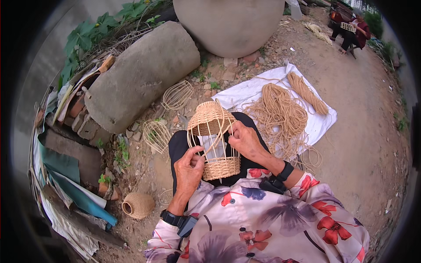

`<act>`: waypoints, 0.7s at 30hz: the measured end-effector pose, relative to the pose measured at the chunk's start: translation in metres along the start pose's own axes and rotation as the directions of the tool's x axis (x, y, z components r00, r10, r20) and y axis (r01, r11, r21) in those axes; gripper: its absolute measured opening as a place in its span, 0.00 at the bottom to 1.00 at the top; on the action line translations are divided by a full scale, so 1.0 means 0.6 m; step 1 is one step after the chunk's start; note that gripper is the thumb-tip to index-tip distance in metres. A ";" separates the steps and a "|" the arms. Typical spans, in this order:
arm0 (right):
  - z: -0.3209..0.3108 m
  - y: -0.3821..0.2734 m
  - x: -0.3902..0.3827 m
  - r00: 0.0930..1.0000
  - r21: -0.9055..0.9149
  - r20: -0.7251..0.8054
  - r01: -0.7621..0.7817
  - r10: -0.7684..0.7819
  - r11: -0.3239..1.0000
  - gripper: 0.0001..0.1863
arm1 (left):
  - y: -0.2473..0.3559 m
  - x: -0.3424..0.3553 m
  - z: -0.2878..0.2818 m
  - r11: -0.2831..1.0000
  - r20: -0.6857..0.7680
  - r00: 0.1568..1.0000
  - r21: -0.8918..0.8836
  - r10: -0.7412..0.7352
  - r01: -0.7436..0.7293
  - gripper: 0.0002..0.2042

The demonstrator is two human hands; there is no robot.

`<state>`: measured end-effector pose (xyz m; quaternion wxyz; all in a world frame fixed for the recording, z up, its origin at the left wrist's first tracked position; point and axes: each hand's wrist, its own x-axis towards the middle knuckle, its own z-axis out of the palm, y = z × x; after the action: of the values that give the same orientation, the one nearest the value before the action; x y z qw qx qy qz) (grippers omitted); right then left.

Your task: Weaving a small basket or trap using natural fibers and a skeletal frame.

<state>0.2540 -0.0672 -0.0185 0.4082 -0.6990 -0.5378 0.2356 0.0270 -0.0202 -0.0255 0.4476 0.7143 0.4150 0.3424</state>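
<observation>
A lantern-shaped basket (221,168) rests on my lap, woven at its domed top and around its lower band. Between these two parts its pale ribs stand bare. My left hand (188,170) is closed, its thumb and forefinger pinching at the ribs on the left, just above the lower band. Higher up on the right side, my right hand (247,141) is closed with its fingertips at a rib below the woven top. A loose strand (225,118) arcs across the open middle; whether the right fingers also hold it, I cannot tell.
To the right, a white sheet (322,127) bears a heap of tan cord (280,111) and a twisted bundle (307,93). Bare wire-like frames (177,95) and a small woven pot (138,205) lie left. Beyond are a concrete cylinder (144,74) and a seated person (357,33).
</observation>
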 end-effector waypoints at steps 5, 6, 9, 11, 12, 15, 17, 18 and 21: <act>0.032 0.015 -0.003 0.994 0.029 -0.096 0.046 -0.043 0.999 0.11 | 0.053 0.018 0.007 0.876 -0.082 0.985 0.473 0.150 -0.094 0.15; 0.031 0.016 0.000 0.995 0.028 -0.091 0.051 -0.048 0.998 0.11 | 0.042 0.025 0.001 0.877 -0.089 0.985 0.473 0.150 -0.090 0.15; 0.027 0.036 -0.002 0.992 0.002 -0.123 0.041 -0.041 0.999 0.10 | -0.021 0.043 -0.057 0.669 -0.227 0.923 0.742 0.312 -0.044 0.13; 0.021 0.036 -0.002 0.994 0.014 -0.104 0.044 -0.042 0.999 0.11 | -0.113 0.036 -0.165 0.749 -0.425 0.904 0.611 0.040 0.255 0.12; 0.020 0.032 -0.001 0.995 0.022 -0.087 0.050 -0.048 0.998 0.11 | -0.210 0.017 -0.253 0.742 -0.511 0.859 0.569 -0.019 0.355 0.11; 0.009 0.019 0.001 0.997 0.068 -0.071 -0.032 0.037 0.997 0.12 | -0.350 -0.087 -0.463 0.850 -0.684 0.540 -0.238 -0.490 0.470 0.11; 0.017 0.011 0.008 0.999 0.066 -0.039 -0.015 0.018 0.998 0.11 | -0.417 -0.173 -0.556 0.823 -0.719 0.593 0.050 -0.363 0.565 0.16; 0.024 0.008 0.011 1.000 0.081 -0.018 -0.002 0.003 0.997 0.11 | -0.439 -0.214 -0.588 0.717 -0.702 0.665 0.325 -0.254 0.616 0.20; 0.009 0.045 0.007 0.998 0.058 -0.048 -0.048 0.050 0.997 0.11 | -0.277 -0.057 -0.408 0.454 -0.340 0.929 0.811 -0.146 0.368 0.29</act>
<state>0.2663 -0.0642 -0.0432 0.4352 -0.7057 -0.5033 0.2433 -0.2459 0.0781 -0.0940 0.0272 0.7263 0.6804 0.0932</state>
